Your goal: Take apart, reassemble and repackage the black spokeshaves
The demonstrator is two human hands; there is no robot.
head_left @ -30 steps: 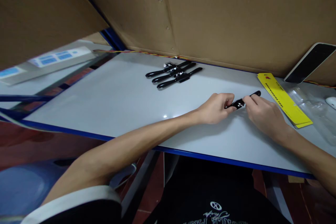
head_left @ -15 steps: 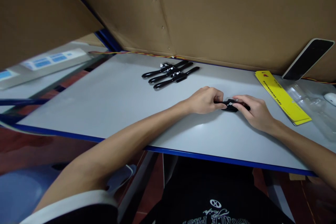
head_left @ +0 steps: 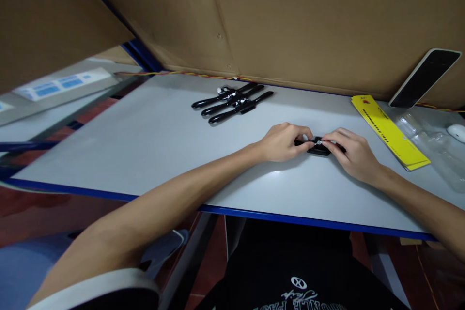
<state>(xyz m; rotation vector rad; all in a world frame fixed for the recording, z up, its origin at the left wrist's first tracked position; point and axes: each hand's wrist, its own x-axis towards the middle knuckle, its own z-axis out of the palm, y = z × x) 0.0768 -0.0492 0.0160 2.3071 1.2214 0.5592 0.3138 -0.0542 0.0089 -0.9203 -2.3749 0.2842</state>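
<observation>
A black tool (head_left: 318, 151) with a small silvery part at its middle lies low over the table, between my two hands. My left hand (head_left: 286, 142) is closed on its left end, thumb and forefinger reaching toward the middle. From the other side my right hand (head_left: 350, 152) pinches at the silvery part, with the tool's right handle partly hidden under its fingers. Farther back to the left, several similar black tools (head_left: 222, 115) with long handles lie side by side.
A yellow card (head_left: 390, 131) with black print lies at the right, beside clear plastic packaging (head_left: 441, 150). Behind them a dark phone-like device (head_left: 425, 79) leans upright. A white object (head_left: 457, 132) sits at the right edge. Brown board (head_left: 290, 24) walls the table's back.
My left hand's fingers have opened a little and shifted toward the tool's middle. My right fingertips have moved onto the silvery part. The view has shifted slightly.
</observation>
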